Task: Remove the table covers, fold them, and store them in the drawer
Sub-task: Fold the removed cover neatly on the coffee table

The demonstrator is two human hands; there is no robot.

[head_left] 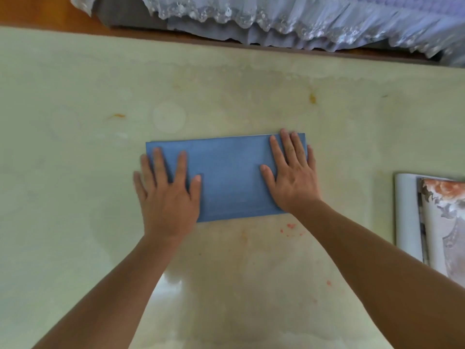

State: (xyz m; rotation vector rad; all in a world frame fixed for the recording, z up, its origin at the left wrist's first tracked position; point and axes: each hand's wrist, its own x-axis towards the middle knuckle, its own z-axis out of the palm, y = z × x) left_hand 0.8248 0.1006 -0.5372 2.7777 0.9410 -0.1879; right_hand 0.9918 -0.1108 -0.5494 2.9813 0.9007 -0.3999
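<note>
A blue table cover (229, 177), folded into a flat rectangle, lies in the middle of the pale marble-look table (75, 147). My left hand (167, 195) presses flat on its left end with fingers spread and straight. My right hand (293, 177) lies flat on its right end, fingertips reaching the far right corner. A second folded cover (432, 217), grey with a floral print, lies at the table's right edge.
Beyond the table's far edge a strip of wooden floor (45, 16) shows, and a grey sofa draped with a lilac lace-trimmed cloth (289, 18). Orange and red stains mark the tabletop.
</note>
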